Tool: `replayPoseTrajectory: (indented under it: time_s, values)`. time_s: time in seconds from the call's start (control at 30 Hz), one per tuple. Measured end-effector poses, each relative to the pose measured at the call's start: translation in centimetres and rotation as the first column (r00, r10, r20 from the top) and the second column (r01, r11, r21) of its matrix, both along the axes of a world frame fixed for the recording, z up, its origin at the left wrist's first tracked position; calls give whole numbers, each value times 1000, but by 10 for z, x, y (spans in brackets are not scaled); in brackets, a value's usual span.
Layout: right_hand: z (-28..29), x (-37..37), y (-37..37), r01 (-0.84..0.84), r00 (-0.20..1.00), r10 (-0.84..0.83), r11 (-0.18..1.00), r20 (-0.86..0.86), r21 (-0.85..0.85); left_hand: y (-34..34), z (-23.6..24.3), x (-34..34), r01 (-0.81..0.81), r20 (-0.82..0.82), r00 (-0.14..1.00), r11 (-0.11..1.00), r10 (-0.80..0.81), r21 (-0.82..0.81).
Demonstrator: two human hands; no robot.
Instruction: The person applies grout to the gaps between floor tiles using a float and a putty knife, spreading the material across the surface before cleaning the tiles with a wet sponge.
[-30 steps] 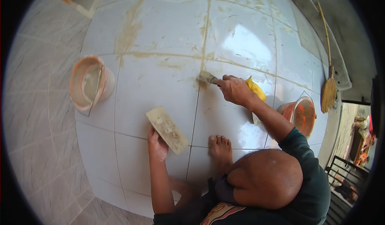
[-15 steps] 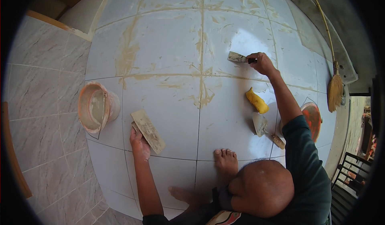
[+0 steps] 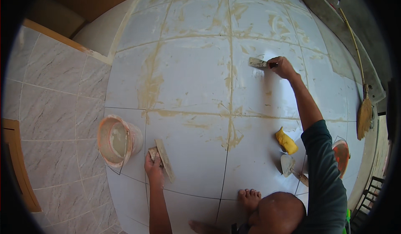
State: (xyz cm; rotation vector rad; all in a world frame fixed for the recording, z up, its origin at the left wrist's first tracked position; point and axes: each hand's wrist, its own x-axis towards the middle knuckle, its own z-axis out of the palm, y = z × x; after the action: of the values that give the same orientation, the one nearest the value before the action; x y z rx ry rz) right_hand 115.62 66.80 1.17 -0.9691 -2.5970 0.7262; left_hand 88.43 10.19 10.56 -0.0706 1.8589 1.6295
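Note:
My right hand (image 3: 283, 68) grips the dark handle of a putty knife (image 3: 258, 62), its grout-smeared blade over a white tile. My left hand (image 3: 154, 165) is closed on the back of a rectangular grout float (image 3: 165, 159), tilted near the lower middle. The white tiled floor (image 3: 188, 73) carries tan grout along joints and in smears. A yellow rag or sponge (image 3: 286, 141) lies below my right arm, beside a pointed trowel (image 3: 288, 165) with a wooden handle.
A pale bucket (image 3: 121, 142) stands left; an orange bucket (image 3: 341, 159) is partly behind my right sleeve. A straw broom (image 3: 364, 113) leans by the right ledge. Marbled tiles (image 3: 50, 108) and wooden frames lie left, a black metal grille (image 3: 367, 196) lower right.
My right hand has moved forward and right from the grout joint with the putty knife. The float in my left hand has tipped onto its edge. The head view has shifted, showing more beyond.

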Motion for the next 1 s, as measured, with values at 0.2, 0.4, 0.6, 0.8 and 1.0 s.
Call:
replayPoseTrajectory:
  time_s: [0.2,0.4,0.6,0.8,1.0]
  values:
    - [3,-100,-48,-356,933,357,933,-31,45,116,-47,-74,16,-521,840,965,-154,-260]
    - [15,-78,-20,-252,958,226,956,-175,-149,199,-79,-164,-149,-751,490,806,-443,-573]
    - [-12,-17,37,126,984,-149,968,-96,-218,293,-134,-139,-79,-698,527,790,-485,-608]
    - [-45,-14,29,263,948,-292,942,-125,-208,374,-170,-18,295,-705,327,777,-629,-557]
    - [-70,-57,8,115,982,-134,982,-129,-147,305,-172,39,633,-568,328,622,-755,-461]
